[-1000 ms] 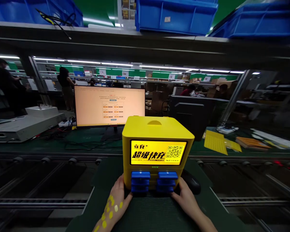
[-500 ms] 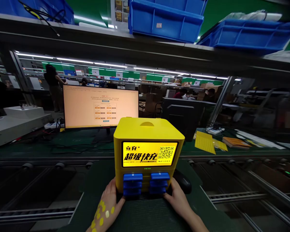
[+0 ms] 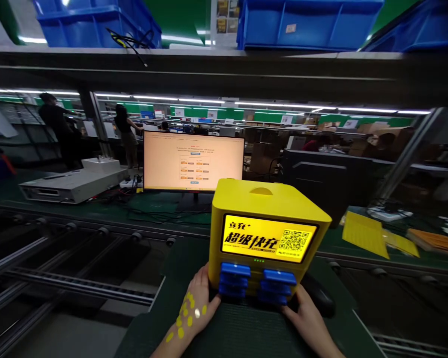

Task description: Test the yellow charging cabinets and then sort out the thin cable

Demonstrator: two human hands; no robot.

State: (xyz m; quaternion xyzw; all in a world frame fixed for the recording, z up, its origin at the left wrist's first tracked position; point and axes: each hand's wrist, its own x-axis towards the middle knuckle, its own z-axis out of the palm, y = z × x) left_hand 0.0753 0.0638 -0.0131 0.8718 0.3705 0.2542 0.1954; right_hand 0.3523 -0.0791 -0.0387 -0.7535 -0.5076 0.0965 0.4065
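In front of me a yellow power bank charging station [image 3: 272, 199] stands upright on a dark green board [image 3: 242, 323]. Its lit front screen [image 3: 269, 237] shows black lettering and a QR code. Blue power banks [image 3: 234, 279] sit in two stacks of slots below the screen, under small green lights. My left hand [image 3: 197, 303], with yellow round stickers on its back, grips the station's lower left side. At the lower right side, my right hand [image 3: 308, 315] holds it too. Fingers of both hands are partly hidden behind the casing. A black computer mouse [image 3: 319, 296] lies beside my right hand.
A monitor [image 3: 194, 161] with a lit page stands behind, left of a black computer case [image 3: 321, 184]. A grey instrument [image 3: 74, 181] is farther left. Yellow sheets [image 3: 365, 233] lie at right. Blue bins [image 3: 309, 24] fill the overhead shelf. Rollers [image 3: 78, 286] flank the board.
My view has swung left, so everything appears farther right. Both hands stay on the station, which seems slightly turned. More of the bench's left side and another person have come into view.
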